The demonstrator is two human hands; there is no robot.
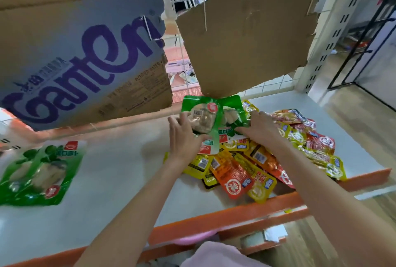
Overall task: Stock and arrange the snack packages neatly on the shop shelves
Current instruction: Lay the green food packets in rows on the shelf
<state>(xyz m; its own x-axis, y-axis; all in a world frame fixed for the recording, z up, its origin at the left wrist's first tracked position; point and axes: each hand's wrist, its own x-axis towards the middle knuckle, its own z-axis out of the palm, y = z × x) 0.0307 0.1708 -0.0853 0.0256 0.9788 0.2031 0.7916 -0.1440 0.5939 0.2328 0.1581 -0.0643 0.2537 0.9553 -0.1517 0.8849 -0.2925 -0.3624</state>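
You are holding the green packet [214,121] – light, slippery, floppy – left hand [182,136] and right hand [257,127] pinching its nine and three o'clock edges.

The green snack package [211,121] is a flat vacuum pouch with pale food visible through a clear window, a barcode label and a red round logo. It stands tilted, nearly upright, above the left rear of the snack pile [267,159]. The pile consists of small yellow, orange and red sachets lying flat and overlapping on the right portion of the white shelf [111,172], reaching the shelf's orange front edge. A second green package [40,172], same design, lies flat, face up, on the shelf's left portion, well apart from the pile.
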